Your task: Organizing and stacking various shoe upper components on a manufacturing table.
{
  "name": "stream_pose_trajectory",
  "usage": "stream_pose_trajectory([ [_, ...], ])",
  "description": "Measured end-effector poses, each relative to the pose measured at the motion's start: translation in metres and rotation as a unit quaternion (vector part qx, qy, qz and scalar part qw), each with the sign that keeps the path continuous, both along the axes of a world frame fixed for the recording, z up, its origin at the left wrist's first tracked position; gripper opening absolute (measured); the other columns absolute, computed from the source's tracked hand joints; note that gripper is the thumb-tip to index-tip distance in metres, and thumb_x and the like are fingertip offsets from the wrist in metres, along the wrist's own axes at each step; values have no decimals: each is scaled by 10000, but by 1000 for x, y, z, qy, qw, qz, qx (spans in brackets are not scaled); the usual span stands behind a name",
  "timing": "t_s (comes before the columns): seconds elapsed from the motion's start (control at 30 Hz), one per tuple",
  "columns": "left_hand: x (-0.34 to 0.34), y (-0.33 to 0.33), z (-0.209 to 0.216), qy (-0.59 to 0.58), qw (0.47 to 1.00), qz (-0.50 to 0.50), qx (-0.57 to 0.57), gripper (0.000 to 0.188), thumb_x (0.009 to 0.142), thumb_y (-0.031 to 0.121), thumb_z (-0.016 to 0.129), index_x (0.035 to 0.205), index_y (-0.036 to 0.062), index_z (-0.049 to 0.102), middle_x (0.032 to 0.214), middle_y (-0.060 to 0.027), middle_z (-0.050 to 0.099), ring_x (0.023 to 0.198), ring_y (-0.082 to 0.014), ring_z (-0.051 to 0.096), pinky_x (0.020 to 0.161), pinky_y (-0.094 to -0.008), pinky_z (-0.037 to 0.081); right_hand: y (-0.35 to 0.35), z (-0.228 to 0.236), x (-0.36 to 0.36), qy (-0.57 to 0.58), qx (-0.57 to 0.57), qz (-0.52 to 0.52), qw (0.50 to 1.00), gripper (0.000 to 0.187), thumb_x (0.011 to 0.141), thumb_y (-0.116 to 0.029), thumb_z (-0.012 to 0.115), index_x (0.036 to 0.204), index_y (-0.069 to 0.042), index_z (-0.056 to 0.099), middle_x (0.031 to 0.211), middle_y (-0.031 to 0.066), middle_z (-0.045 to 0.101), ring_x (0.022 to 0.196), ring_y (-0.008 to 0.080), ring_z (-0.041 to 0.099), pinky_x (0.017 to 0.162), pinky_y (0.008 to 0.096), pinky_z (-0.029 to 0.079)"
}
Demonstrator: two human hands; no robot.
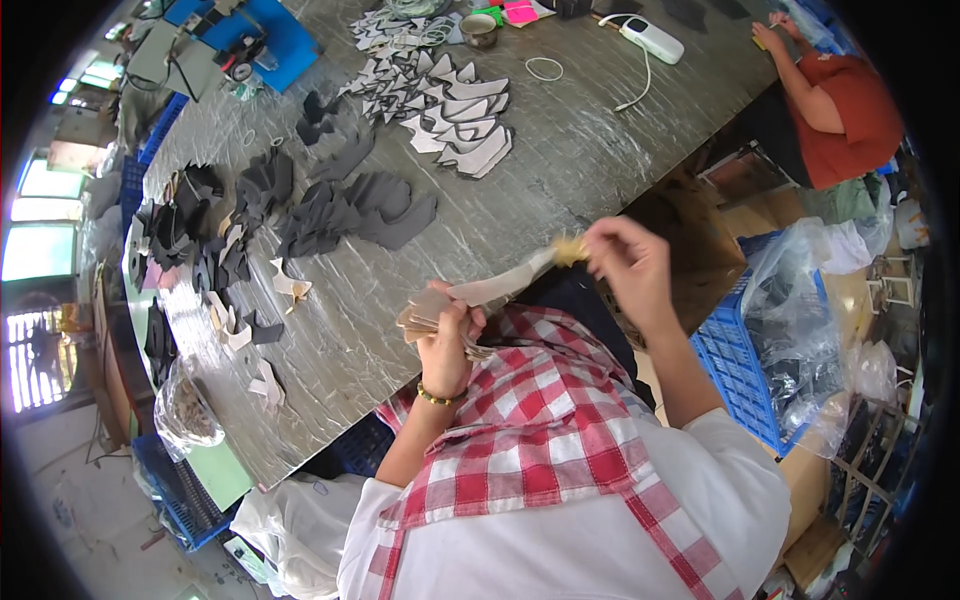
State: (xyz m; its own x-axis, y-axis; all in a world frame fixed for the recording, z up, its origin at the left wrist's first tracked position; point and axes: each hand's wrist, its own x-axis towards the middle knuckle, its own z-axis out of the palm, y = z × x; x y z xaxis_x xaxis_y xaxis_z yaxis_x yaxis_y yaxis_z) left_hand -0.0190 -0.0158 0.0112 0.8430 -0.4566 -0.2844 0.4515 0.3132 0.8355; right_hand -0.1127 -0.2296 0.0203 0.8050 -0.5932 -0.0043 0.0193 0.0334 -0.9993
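Note:
My left hand [447, 345] is closed around a fanned stack of pale beige cut pieces [420, 312], held just above the table's front edge. One long pale strip [500, 284] sticks out of that stack toward the right. At its far end is a small, fluffy-looking yellow thing [570, 250], too blurred to name. My right hand [632, 262] pinches this yellow thing between thumb and fingers. Several loose pale scraps [290, 284] lie on the table left of my left hand, and piles of dark grey cut pieces [370, 210] lie beyond it.
The grey table [570, 130] also carries white, dark-edged cut pieces [470, 120], a small bowl [479, 30], a white corded device [652, 40] and a blue machine [262, 45]. A blue crate [740, 350] with plastic stands at right. Another person [850, 115] works at the far right.

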Motion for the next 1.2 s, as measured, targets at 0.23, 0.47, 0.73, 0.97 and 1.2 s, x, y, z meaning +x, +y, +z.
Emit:
stream_pose_trajectory([
  [0.23, 13, 0, 0, 31, 998, 11, -60, 77, 885, 85, 531, 931, 82, 470, 668, -47, 535, 573, -112, 472, 524, -245, 385, -84, -100, -58, 283, -637, -172, 696, 487, 860, -152, 624, 1288, -21, 431, 964, 195, 626, 896, 376, 615, 747, 437, 496],
  [0.47, 7, -122, 10, -305, 905, -265, 136, 143, 881, 63, 624, 999, -17, 643, 748, -36, 643, 694, -77, 605, 637, -231, 476, -90, -143, -86, 392, -366, -121, 835, 332, 838, -71, 528, 1159, -58, 612, 1042, 260, 620, 974, 392, 601, 833, 471, 479],
  [0.73, -29, -162, -49, -136, 913, -354, 150, 194, 903, 117, 618, 1065, 14, 638, 726, -19, 645, 579, -38, 543, 511, -188, 413, -80, -191, -106, 452, -296, -209, 815, 179, 824, -72, 538, 930, -49, 680, 828, 212, 648, 800, 410, 636, 755, 468, 512],
  [0.97, -38, -165, -69, -136, 931, -326, 96, 131, 880, 73, 613, 967, -16, 652, 746, -39, 677, 505, -44, 500, 460, -209, 399, -60, -206, -127, 354, -343, -241, 836, 107, 852, -112, 543, 820, -54, 628, 820, 204, 651, 785, 393, 637, 704, 475, 511],
  [1.2, -73, -183, -120, -108, 925, -324, 168, 219, 850, 63, 649, 1061, 7, 667, 860, -57, 687, 540, -72, 535, 485, -221, 429, -34, -183, -143, 342, -376, -249, 824, 80, 826, -133, 606, 811, -59, 580, 810, 151, 635, 820, 336, 622, 693, 432, 497],
])
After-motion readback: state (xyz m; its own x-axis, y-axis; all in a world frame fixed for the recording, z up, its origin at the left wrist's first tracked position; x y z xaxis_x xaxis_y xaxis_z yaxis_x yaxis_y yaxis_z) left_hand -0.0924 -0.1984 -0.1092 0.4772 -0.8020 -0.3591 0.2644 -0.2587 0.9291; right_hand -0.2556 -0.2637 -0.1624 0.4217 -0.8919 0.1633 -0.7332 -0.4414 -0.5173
